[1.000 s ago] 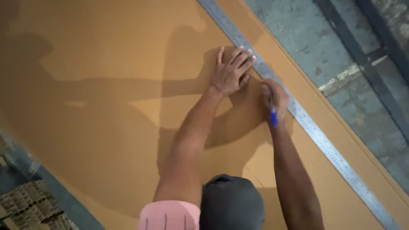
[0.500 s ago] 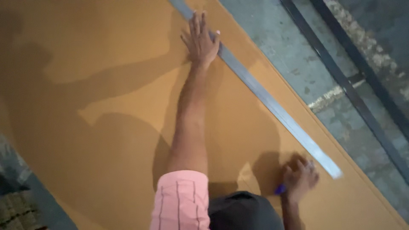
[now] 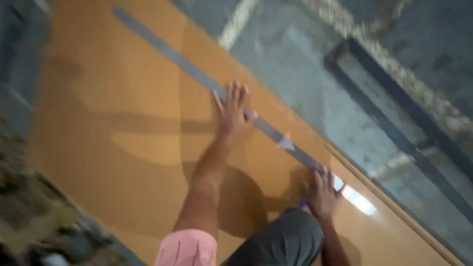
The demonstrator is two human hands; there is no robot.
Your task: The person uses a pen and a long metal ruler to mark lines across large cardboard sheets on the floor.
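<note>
Two hands on ruler (image 3: 197, 74), long, stiff, thin, likely slippery, diagonal on brown board (image 3: 123, 148): left hand (image 3: 231, 111) flat, spread mid-length; right hand (image 3: 322, 192) curled, gripping blue pen (image 3: 303, 202) near end.

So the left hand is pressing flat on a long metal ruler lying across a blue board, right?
Not quite: the board is orange-brown, not blue, as the head view shows. The left hand does press flat on the long metal ruler lying across it.
</note>
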